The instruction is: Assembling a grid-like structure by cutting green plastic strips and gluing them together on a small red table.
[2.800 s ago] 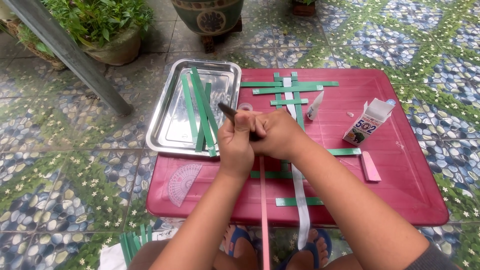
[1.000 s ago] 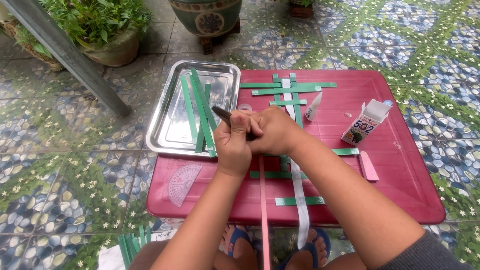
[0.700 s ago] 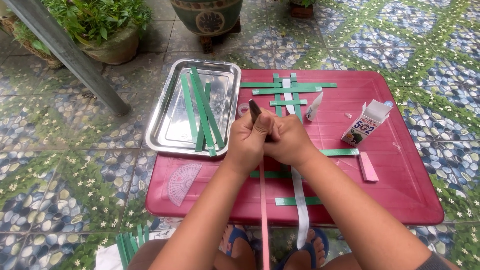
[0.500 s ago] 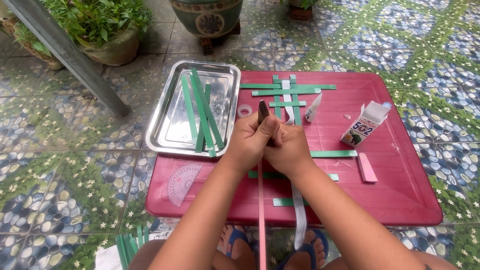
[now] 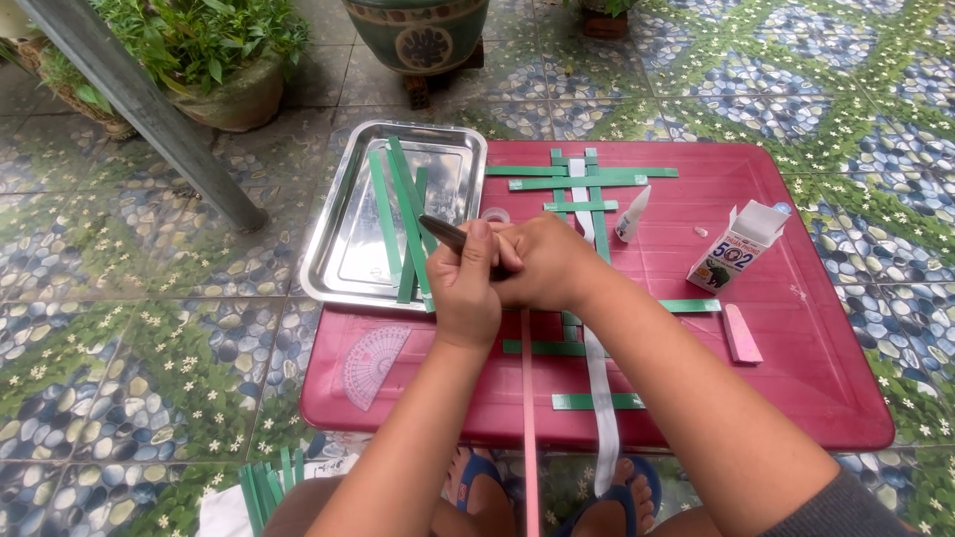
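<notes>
**Both hands closed together over a dark tool above the woven strips**

The left hand (image 5: 466, 288) is curled into a fist, thumb up, gripping a slim dark pen-like tool (image 5: 444, 233) whose tip juts out up and to the left, over the edge of the tray. The right hand (image 5: 542, 261) is folded shut and pressed against the left, fingers touching it where the tool disappears; what the right fingers pinch is hidden. A long pink paper strip (image 5: 528, 418) runs straight down from under the joined hands, off the near edge of the low red plastic table (image 5: 816, 378). Whether either hand holds its upper end I cannot tell.

Just beyond and beneath the hands lies a loose lattice of green paper strips (image 5: 597, 179) with one white strip (image 5: 601, 398) running through it towards the person; about seven green pieces show on the table.

Left of the hands sits one rectangular shiny metal tray (image 5: 338, 249), holding about four more green strips (image 5: 403, 214). Near the left wrist lies one clear pink protractor (image 5: 373, 363). To the right stand one small white glue bottle (image 5: 633, 214), one open white carton (image 5: 736, 249) and one short pink eraser-like bar (image 5: 741, 333), all well apart from the hands. A further bundle of green strips (image 5: 269, 482) lies on the tiled floor by the knee.
</notes>
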